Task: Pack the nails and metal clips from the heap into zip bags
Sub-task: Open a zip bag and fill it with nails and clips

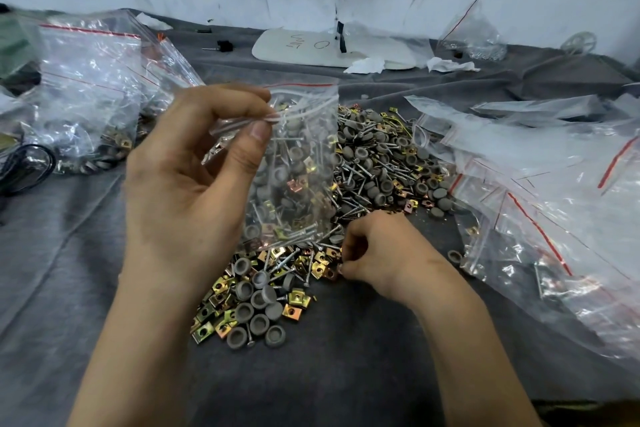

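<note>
My left hand (187, 177) pinches the top edge of a clear zip bag (298, 163) with a red strip and holds it upright over the heap. Through the bag's film I see nails, clips and grey caps; I cannot tell which lie inside it. The heap (374, 163) of nails, gold metal clips and grey round caps spreads across the grey cloth, with a nearer patch (249, 298) below the bag. My right hand (374, 250) is lowered onto the heap's near edge, fingers curled and pinching at a clip; what it holds is hidden.
Filled zip bags (90, 94) lie at the left, beside a black cable (27, 163). A loose pile of unfilled zip bags (554, 204) covers the right side. A white board (329, 48) and crumpled tissue sit at the back by the wall.
</note>
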Demonstrator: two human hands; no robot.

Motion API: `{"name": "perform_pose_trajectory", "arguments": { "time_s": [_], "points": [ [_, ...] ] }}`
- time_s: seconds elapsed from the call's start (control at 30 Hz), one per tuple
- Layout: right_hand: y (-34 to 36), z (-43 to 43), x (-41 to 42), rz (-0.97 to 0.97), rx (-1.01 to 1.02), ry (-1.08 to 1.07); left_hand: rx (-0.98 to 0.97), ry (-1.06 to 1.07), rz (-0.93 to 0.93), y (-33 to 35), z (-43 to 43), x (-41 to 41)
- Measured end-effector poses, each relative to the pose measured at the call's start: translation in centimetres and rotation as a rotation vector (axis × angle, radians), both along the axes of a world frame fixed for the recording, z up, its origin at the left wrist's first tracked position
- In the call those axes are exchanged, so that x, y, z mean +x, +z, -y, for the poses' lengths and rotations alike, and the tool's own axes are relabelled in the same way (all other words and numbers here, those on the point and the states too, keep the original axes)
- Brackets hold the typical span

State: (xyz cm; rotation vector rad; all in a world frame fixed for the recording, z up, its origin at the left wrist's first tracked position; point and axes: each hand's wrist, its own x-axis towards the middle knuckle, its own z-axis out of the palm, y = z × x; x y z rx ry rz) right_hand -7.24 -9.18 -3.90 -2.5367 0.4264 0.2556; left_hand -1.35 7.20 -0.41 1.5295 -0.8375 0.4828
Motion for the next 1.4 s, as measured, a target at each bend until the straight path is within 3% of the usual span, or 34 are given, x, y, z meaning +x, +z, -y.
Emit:
{"name": "perform_pose_trajectory", "arguments": {
  "time_s": [0.2, 0.3, 0.43, 0.53, 0.6, 0.67, 0.8, 0.97, 1.1, 1.27, 1.33, 1.4],
  "points": [
    [0.1, -0.1, 0.0, 0.019, 0.035, 0.079, 0.023, -0.008, 0.010, -0.2, 0.1, 0.0],
    [0.8, 0.9, -0.7, 0.120, 0.084, 0.026, 0.053, -0.047, 0.004, -0.1, 0.2, 0.0],
    [3.2, 3.4, -2.9, 0.528, 0.347, -0.127, 0.103, -0.095, 0.027, 0.2, 0.7, -0.8],
    [5.5, 2.9, -4.4, 0.929, 0.534, -0.019, 0.175, -0.128, 0.037, 0.4, 1.3, -1.5],
    [6.5, 1.6, -4.8, 1.106, 0.545, 0.060, 0.232, -0.167, 0.054, 0.5, 1.5, -1.8],
    [6.9, 0.6, -4.6, 1.148, 0.438, 0.070, 0.285, -0.198, 0.074, 0.5, 1.6, -2.1],
    [6.4, 0.1, -4.1, 1.069, 0.303, 0.000, 0.326, -0.217, 0.102, 0.6, 1.6, -2.2],
    [6.3, 0.4, -4.1, 1.018, 0.338, -0.031, 0.311, -0.239, 0.069, 0.4, 1.5, -1.9],
    [5.7, 1.7, -4.1, 0.972, 0.402, -0.209, 0.213, -0.154, -0.018, 0.2, 0.5, -0.7],
    [3.5, 0.5, -2.8, 0.172, 0.236, -0.034, 0.064, -0.016, 0.006, -0.3, -0.4, 0.6],
    [2.2, -1.3, -1.6, -0.030, 0.104, 0.035, 0.051, 0.009, 0.029, -0.4, -0.6, 1.0],
    [1.2, -2.4, -0.5, -0.084, 0.022, 0.019, 0.040, 0.003, 0.029, -0.4, -0.8, 1.2]
  ]
}}
